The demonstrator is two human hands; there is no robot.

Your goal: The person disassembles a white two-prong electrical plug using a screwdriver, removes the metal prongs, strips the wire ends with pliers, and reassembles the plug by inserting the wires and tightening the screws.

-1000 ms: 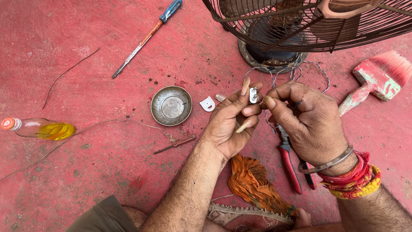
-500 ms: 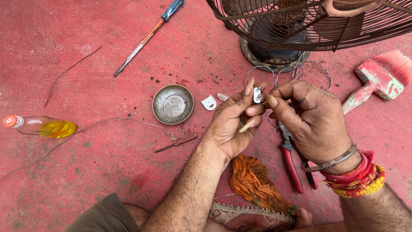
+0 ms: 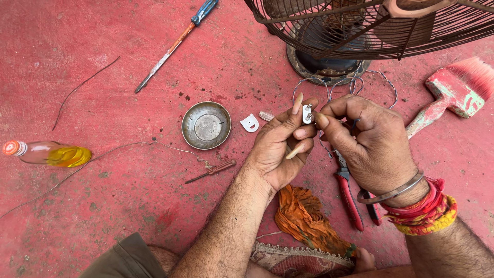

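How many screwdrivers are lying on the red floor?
2. A long blue-handled screwdriver lies at the top, and a small brown-handled screwdriver lies below the metal bowl. More could be hidden.

On the red concrete floor, the left hand and right hand meet over a small white metal clip, pinched between their fingertips. Behind them stands the rusty wire-caged fan. Left of the left hand lie a white plastic bracket and a round steel bowl; a small brown-handled screwdriver lies before the bowl. Far left rests a clear bottle of yellow oil. Red-handled pliers lie under the right hand, a pink-stained paintbrush to its right, an orange rag nearest the person
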